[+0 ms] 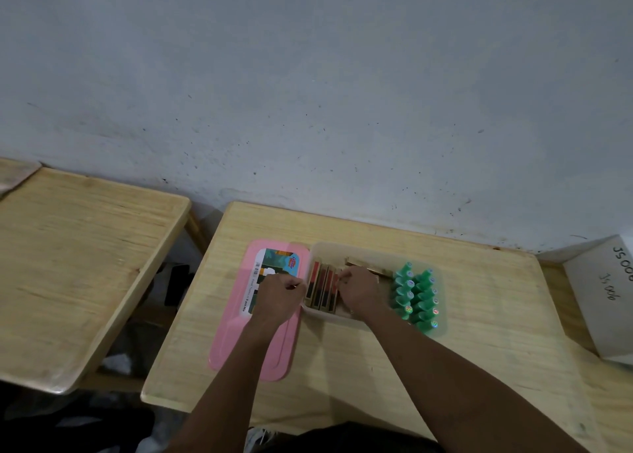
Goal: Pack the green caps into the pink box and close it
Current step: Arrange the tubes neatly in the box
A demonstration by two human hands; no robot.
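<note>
Several green caps stand upright in two rows at the right end of a pale translucent box in the middle of the table. Its pink lid lies flat on the table to the left, sticker side up. Red and gold sticks fill the left part of the box. My left hand is curled over the lid, its fingers at the box's left wall. My right hand is inside the box with its fingertips pinched on one of the sticks, just left of the caps.
The wooden table stands against a grey wall. A second wooden table is at the left across a narrow gap. A white cardboard box with handwriting sits at the right edge.
</note>
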